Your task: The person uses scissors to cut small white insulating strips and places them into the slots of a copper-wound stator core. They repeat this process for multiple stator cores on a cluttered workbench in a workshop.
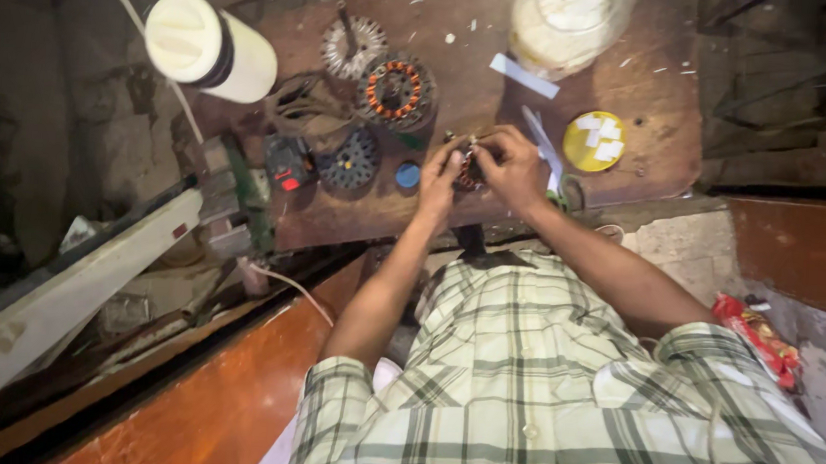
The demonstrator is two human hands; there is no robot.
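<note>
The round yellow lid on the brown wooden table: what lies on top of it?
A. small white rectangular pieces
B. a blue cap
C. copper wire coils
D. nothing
A: the round yellow lid, right of both hands on the brown wooden table, carries several small white rectangular pieces on its top.

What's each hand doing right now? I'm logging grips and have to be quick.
Left hand: closed on the small copper-wound part.
Right hand: closed on the same part from the other side.

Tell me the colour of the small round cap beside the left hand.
Blue; the small round cap shows best in the head view.
</note>
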